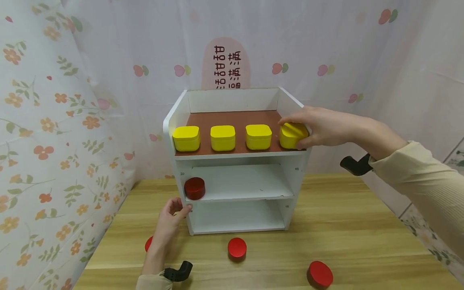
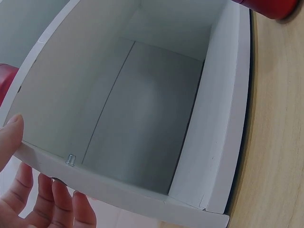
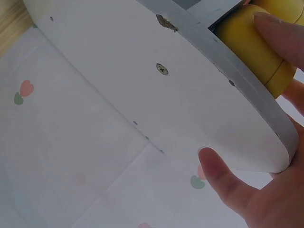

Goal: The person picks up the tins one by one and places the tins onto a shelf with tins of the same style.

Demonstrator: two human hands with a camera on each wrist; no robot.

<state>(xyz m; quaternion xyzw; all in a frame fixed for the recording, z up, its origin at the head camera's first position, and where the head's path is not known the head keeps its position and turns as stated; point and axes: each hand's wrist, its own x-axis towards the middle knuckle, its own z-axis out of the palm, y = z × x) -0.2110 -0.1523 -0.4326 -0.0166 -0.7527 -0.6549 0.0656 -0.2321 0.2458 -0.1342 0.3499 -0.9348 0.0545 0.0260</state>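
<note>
A small white shelf unit (image 1: 237,160) with a brown top stands on the table. Near the front of its top sits a row of yellow lidded boxes (image 1: 222,138). My right hand (image 1: 322,125) grips the rightmost yellow box (image 1: 287,138), fingers over its lid and thumb at its front, close by the right side panel (image 3: 114,61). Lower down, my left hand (image 1: 168,219) pinches the left side panel (image 2: 118,194), thumb at its front edge and fingers along its outer face. On the middle shelf board, at the left end, rests a round red tin (image 1: 194,189).
On the table (image 1: 337,217) before the unit lie a red tin (image 1: 237,248) near the middle and another red tin (image 1: 320,274) at front right. A third red tin (image 1: 148,243) is partly hidden behind my left forearm. A patterned curtain (image 1: 145,36) hangs behind.
</note>
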